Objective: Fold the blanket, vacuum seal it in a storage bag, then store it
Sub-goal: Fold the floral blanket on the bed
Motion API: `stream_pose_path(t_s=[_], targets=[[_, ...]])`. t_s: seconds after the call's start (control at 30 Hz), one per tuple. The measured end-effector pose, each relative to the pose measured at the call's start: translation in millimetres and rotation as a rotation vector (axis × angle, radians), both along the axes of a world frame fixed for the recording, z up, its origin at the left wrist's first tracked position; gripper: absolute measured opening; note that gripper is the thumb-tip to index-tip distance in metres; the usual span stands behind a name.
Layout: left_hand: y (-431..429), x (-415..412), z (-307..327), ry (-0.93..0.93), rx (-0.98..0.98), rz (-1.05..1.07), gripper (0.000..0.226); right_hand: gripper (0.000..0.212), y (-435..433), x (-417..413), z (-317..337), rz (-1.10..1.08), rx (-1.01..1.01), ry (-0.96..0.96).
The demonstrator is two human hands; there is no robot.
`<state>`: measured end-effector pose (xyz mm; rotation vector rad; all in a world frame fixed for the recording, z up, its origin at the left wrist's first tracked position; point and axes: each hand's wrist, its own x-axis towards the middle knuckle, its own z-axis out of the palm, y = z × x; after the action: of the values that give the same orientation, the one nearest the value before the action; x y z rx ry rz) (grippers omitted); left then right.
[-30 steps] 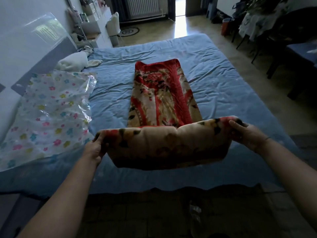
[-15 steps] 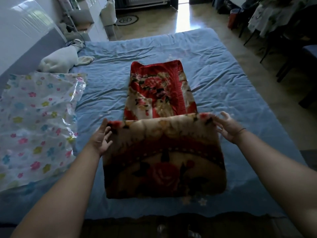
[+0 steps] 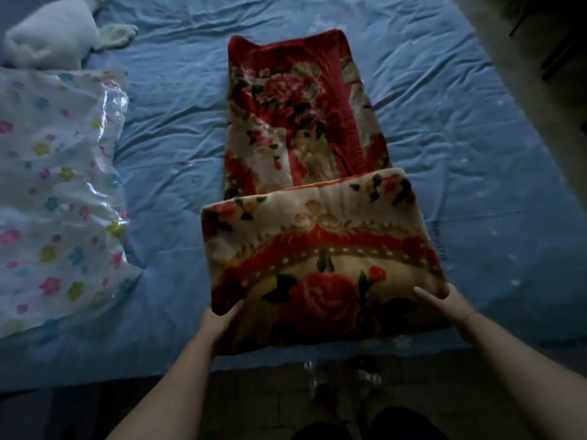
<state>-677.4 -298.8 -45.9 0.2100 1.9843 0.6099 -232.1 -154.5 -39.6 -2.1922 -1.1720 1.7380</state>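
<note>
Ok so I'm in the folding step, nowhere near sealing. Going left to right from what I see on the head cam:

Way out to the left of my left hand [image 3: 222,315], well apart from it, lies the bag [image 3: 60,192], flat on the bed [image 3: 476,154], flowery print, nothing in it yet. Beyond it, further away from me, is a white plush [image 3: 54,42].

Left hand is tucked under the near left corner of the blanket [image 3: 317,249], thumb up on the edge, so it's gripping that corner. The blanket runs straight away from both hands down the middle of the bed, near end doubled over into a thick pad, far half a single long strip.

Right hand [image 3: 444,306] is on the near right corner, fingers laid over the top face. Looks like it's holding the pad too, though I can't see what the thumb is doing underneath.

My guess for next: lift the pad with both corners level and roll it forward over the strip, keeping edges lined up so it stays narrow enough for the bag. It's thick and floppy, so it might sag in the middle.

Count: one blanket, one bag, one plush, two hands.
</note>
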Motion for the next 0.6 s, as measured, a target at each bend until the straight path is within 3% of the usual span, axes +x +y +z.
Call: stream_pose_path(t_s=[0.07, 0.17, 0.2, 0.27, 0.37, 0.5, 0.6], targets=[[-11, -1, -2, -0.038, -0.080, -0.007, 0.078, 0.125, -6, 1, -6, 0.033, -0.029, 0.019], [-30, -9, -18, -0.065, -0.133, -0.076, 0.095, 0.113, -10, 4, -8, 0.109, -0.045, 0.000], [-35, -9, -18, -0.075, -0.122, -0.087, 0.088, 0.108, -12, 4, -7, 0.139, -0.046, -0.038], [-42, -7, -16, -0.069, -0.098, -0.110, 0.071, 0.085, -17, 1, 0, 0.177, -0.039, -0.108], [-49, -7, -15, -0.041, -0.073, -0.126, 0.068, 0.052, -25, 0, 3, 0.189, 0.027, -0.176], [-63, -1, 3, 0.041, -0.007, -0.095, 0.059, 0.037, -42, 1, 21, 0.182, 0.126, -0.183], [-78, 11, 13, 0.104, 0.046, -0.071, 0.056, 0.045, -59, 11, 36, 0.154, 0.171, -0.161]])
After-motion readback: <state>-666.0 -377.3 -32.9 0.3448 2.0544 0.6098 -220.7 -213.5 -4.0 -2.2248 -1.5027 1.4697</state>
